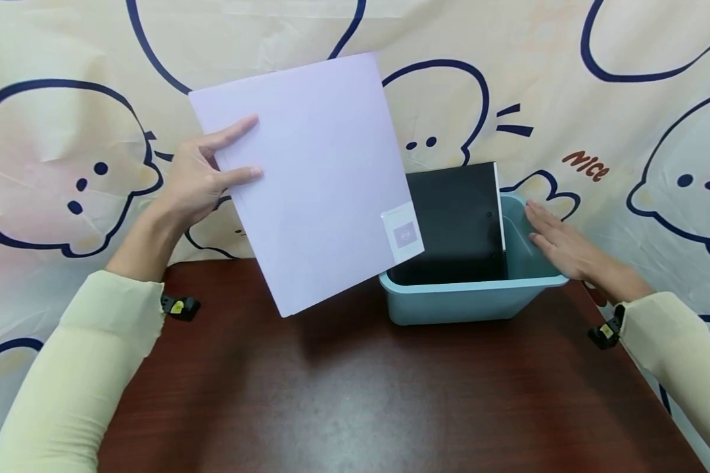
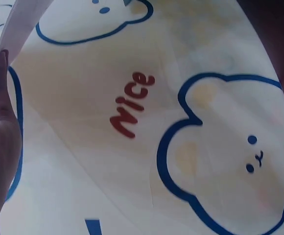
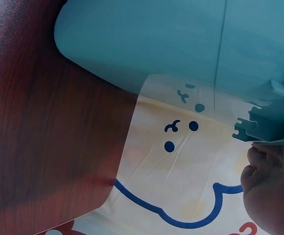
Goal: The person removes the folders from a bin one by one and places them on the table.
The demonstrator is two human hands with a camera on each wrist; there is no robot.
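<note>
The lilac folder [image 1: 307, 177] hangs tilted over the far side of the desk [image 1: 355, 387], its right corner, with a square label [image 1: 402, 234], overlapping the left end of the light blue bin [image 1: 449, 305] in the head view; whether the two touch I cannot tell. The left hand [image 1: 189, 174] pinches the folder by its left edge, two fingers spread on the near face and the others out of sight. The right hand [image 1: 559, 243] rests against the right end of the bin, its fingers fairly straight and slightly apart. A black folder [image 1: 455, 226] stands in the bin, rising well above the rim, and a patterned cloth [image 1: 538, 39] hangs behind.

The weak point seems to be that one-sided grip: with most of the lilac folder's width unsupported on the right, it could sag, swing or slip round between the fingers. Its labelled corner might then catch the bin's left rim or knock the black folder over. Pressed too hard by the right hand, the bin could slide or tip
</note>
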